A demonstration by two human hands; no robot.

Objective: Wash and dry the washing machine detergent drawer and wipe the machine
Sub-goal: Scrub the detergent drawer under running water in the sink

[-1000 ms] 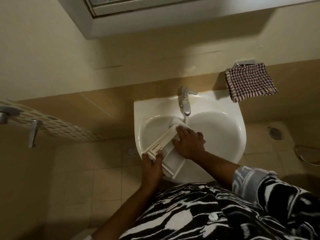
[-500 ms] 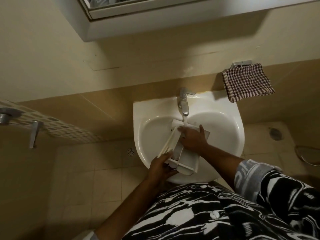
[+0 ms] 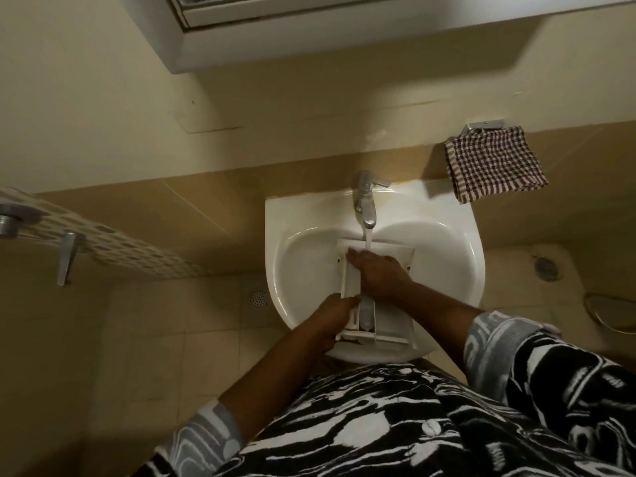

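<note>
The white detergent drawer (image 3: pixel 395 323) lies lengthwise in the white sink (image 3: pixel 444 256), its far end under the tap (image 3: pixel 366 204). A stream of water runs from the tap onto that end. My left hand (image 3: pixel 332 313) grips the drawer's near left corner at the sink's front rim. My right hand (image 3: pixel 377 271) lies flat across the drawer's middle, fingers spread toward the water. The hand covers the middle compartments.
A checked cloth (image 3: pixel 494 163) hangs on a wall holder right of the sink. A cabinet (image 3: pixel 309 32) juts out overhead. A patterned ledge with a metal lever (image 3: pixel 67 256) is at the left. Floor drains (image 3: pixel 258 297) lie on the tiles either side.
The drawer has turned from a diagonal to straight under the tap, open side up. My right hand slid forward over it; my left hand shifted to its near left corner.
</note>
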